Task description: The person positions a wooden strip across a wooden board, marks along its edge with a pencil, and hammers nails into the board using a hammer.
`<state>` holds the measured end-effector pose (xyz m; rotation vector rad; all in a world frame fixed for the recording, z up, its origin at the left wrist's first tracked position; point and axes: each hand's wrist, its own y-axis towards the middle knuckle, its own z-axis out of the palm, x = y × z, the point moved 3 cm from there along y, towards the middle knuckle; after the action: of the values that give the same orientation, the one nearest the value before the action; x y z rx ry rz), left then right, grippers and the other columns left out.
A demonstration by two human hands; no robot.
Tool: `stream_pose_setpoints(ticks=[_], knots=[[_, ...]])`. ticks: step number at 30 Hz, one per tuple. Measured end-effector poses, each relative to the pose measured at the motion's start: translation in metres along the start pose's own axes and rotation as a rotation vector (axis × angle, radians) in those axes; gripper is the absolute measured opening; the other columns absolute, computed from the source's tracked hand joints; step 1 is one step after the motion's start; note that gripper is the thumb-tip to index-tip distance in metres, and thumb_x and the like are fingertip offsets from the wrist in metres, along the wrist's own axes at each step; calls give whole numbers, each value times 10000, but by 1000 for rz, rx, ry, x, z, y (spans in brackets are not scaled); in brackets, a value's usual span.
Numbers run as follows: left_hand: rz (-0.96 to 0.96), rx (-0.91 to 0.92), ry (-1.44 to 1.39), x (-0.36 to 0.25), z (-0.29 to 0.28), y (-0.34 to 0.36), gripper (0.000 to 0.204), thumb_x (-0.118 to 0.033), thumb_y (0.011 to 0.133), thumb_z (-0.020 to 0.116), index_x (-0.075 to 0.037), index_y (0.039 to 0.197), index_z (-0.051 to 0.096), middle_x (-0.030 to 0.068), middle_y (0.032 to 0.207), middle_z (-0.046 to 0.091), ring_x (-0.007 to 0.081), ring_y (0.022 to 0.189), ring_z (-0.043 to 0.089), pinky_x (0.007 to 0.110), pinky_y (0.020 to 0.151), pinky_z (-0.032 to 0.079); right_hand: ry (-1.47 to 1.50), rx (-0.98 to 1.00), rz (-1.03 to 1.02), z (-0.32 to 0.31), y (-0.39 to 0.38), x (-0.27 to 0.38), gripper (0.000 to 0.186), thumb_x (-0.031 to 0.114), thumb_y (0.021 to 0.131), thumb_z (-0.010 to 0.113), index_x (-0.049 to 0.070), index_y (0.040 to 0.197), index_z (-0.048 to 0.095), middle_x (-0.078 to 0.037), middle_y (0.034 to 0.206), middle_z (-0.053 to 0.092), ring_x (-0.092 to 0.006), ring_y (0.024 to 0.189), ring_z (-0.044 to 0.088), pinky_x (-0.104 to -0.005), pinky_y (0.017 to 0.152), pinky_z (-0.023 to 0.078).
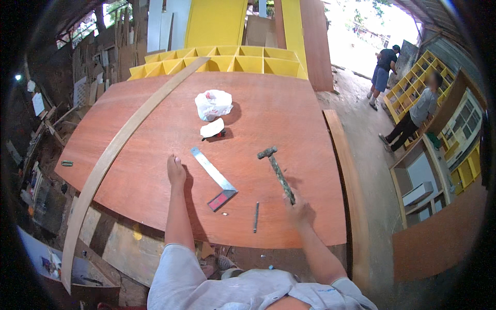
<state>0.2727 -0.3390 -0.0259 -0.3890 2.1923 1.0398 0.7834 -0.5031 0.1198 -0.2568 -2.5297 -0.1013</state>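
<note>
My right hand (298,211) grips the lower handle of a hammer (279,173), its head raised above a large reddish-brown plywood sheet (279,108). Over the left-middle of the sheet, my left hand (176,169) is closed, fingers drawn together; whatever they may pinch is too small to make out. Between the hands lies a try square (214,169) with a metal blade and a dark and red stock. A thin dark rod (256,217), perhaps a pencil, rests nearer me, beside a small white bit (225,213).
A long wooden strip (121,137) crosses the sheet's left side and overhangs its near edge. Farther back sit a white plastic bag (213,106) and a white-topped dark object (212,129). Yellow gridded framing (248,63) stands beyond. Two people (385,70) are at the right.
</note>
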Motion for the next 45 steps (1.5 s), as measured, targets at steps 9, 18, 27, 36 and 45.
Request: stream_pose_setpoints(ticks=[9, 18, 27, 36, 45], knots=[[-474, 53, -335, -68, -40, -125, 363, -249, 1104, 544, 50, 1289, 637, 183, 1165, 697, 263, 1025, 676, 400, 896, 553, 415, -253, -428, -130, -29, -218, 326, 262, 1006, 772, 17, 1217, 732, -195, 922, 751, -289, 818, 771, -412, 744, 596], [187, 171, -168, -345, 33, -262, 226, -137, 1028, 672, 4, 1204, 655, 216, 1311, 721, 346, 1136, 699, 431, 994, 552, 484, -168, -339, -230, 15, -331, 380, 283, 1019, 761, -16, 1251, 719, -204, 931, 754, -297, 839, 770, -399, 750, 587], [189, 260, -18, -389, 114, -296, 129, -58, 1037, 593, 0, 1150, 614, 277, 1335, 677, 469, 1248, 628, 508, 1086, 507, 473, -134, -405, -236, 127, -395, 377, 290, 1012, 778, 10, 1260, 735, -176, 937, 752, -279, 809, 746, -383, 761, 585], [1, 149, 137, -433, 154, -297, 113, -59, 1031, 638, 1, 1127, 629, 270, 1325, 670, 459, 1257, 633, 520, 1092, 515, 417, 50, -196, -275, 301, -472, 339, 262, 1012, 772, 4, 1231, 744, -166, 1029, 760, -288, 980, 729, -392, 907, 554], [-76, 129, 196, -517, 311, -258, 156, -57, 964, 763, -25, 1114, 736, 180, 1224, 733, 353, 1138, 699, 421, 965, 584, 677, -51, -310, -265, 529, -502, 260, 247, 1042, 752, 10, 1141, 721, -36, 867, 612, -184, 832, 583, -330, 791, 497]])
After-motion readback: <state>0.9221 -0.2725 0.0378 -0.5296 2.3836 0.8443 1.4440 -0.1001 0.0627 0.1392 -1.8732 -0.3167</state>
